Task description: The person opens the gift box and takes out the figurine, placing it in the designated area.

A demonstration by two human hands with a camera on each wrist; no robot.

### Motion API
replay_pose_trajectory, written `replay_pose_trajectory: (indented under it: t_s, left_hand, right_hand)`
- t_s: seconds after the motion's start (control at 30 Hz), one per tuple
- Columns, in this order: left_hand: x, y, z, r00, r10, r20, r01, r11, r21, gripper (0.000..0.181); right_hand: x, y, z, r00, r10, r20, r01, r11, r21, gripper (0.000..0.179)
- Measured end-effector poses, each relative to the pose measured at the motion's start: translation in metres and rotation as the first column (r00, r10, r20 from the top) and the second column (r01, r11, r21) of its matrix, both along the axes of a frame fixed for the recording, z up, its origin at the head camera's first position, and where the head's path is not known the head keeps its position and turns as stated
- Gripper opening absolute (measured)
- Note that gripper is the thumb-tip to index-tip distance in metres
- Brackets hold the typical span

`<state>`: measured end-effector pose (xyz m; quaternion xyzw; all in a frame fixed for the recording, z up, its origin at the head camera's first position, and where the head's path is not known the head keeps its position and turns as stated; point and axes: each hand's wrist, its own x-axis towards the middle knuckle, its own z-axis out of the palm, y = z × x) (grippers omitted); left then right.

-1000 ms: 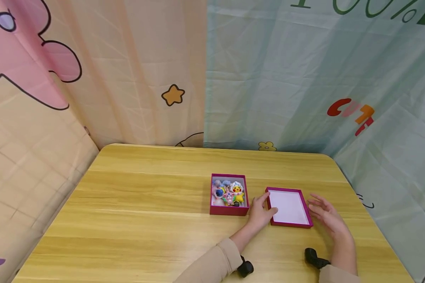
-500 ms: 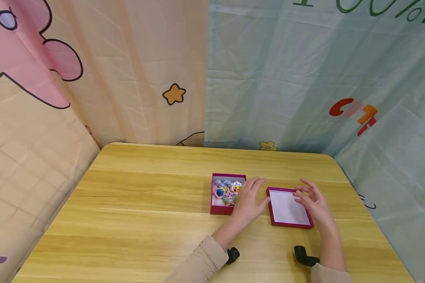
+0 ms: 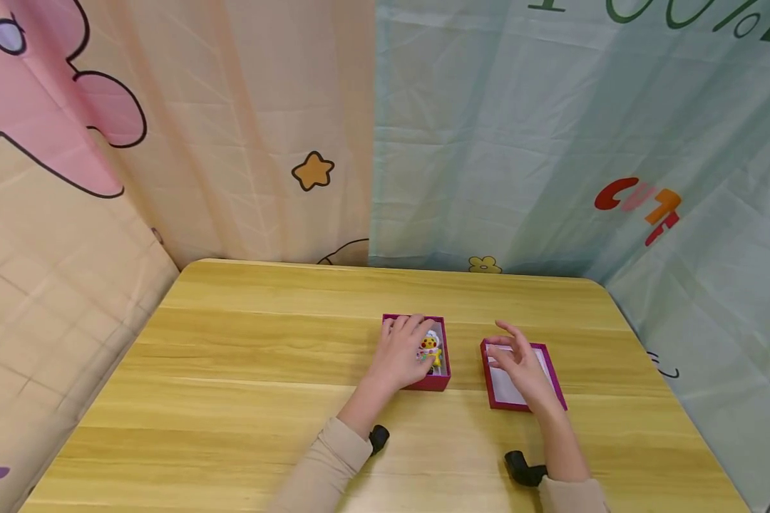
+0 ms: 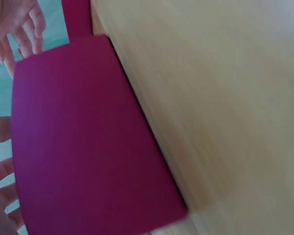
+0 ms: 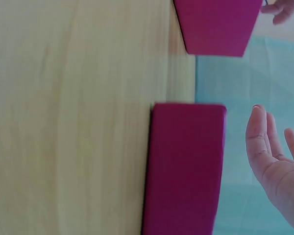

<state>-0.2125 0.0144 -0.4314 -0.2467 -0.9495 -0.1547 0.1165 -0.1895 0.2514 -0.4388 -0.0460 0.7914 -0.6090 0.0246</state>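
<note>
A magenta box [image 3: 428, 383] stands on the table. Inside it, a yellow figurine with a white hood [image 3: 430, 345] shows at the right; the left part of the box is covered by my left hand [image 3: 399, 354]. That hand hovers over the box with fingers bent loosely downward; whether they touch a figurine is hidden. To the right lies the box's lid [image 3: 498, 390], its white inside facing up. My right hand [image 3: 521, 365] is held above the lid with loose fingers and nothing in them. The right wrist view shows a gap between the right hand [image 5: 277, 166] and the lid [image 5: 186, 166].
The wooden table [image 3: 263, 342] extends widely to the left of the box. Behind its far edge hang printed curtains [image 3: 488, 142]. A black wrist camera [image 3: 524, 470] juts from the right wrist, another [image 3: 378, 439] from the left.
My left hand has let go of the lid's left edge and moved left over the box. My right hand has shifted left from beside the lid to above it.
</note>
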Motion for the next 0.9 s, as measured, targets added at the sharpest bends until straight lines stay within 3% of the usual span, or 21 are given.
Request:
replay_pose_trajectory:
  t_s: [0.53, 0.67, 0.9]
  left_hand:
    - [-0.011, -0.023, 0.004, 0.995, -0.093, 0.038, 0.098, 0.981, -0.165, 0.065]
    - [-0.014, -0.024, 0.003, 0.994, -0.110, 0.020, 0.112, 0.968, -0.226, 0.067]
    - [-0.018, -0.025, -0.002, 0.992, -0.124, 0.010, 0.120, 0.941, -0.315, 0.071]
  right_hand:
    - [-0.014, -0.039, -0.009, 0.986, 0.144, 0.085, -0.149, 0.987, 0.058, 0.058]
    - [-0.012, -0.047, -0.001, 0.978, 0.179, 0.104, -0.190, 0.976, 0.107, 0.059]
    - [-0.006, -0.059, 0.020, 0.961, 0.257, 0.098, -0.273, 0.934, 0.232, 0.059]
